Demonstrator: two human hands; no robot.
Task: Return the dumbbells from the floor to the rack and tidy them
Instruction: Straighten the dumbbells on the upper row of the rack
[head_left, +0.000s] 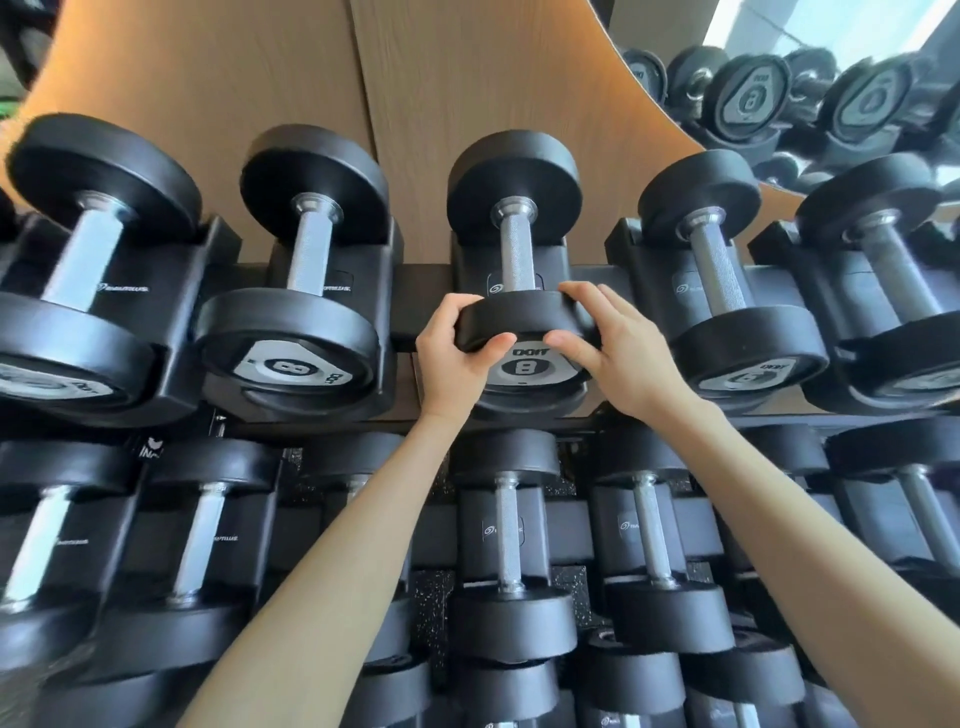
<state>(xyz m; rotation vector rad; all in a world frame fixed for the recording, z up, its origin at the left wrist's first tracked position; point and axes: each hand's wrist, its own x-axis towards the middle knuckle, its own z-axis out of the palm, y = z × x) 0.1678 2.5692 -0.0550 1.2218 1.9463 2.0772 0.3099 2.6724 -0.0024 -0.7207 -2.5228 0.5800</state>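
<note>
A black dumbbell marked 8 (515, 244) lies in its cradle at the middle of the rack's top row (405, 306). My left hand (457, 348) grips the left side of its near head. My right hand (618, 348) grips the right side of the same head, thumb on the numbered face. Its steel handle points away from me toward the wooden wall.
Other black dumbbells fill the top row, another 8 (291, 332) to the left and one (727, 312) to the right. A lower row (511, 545) holds several more below my forearms. A wood panel wall (291, 78) stands behind, a mirror (810, 93) at upper right.
</note>
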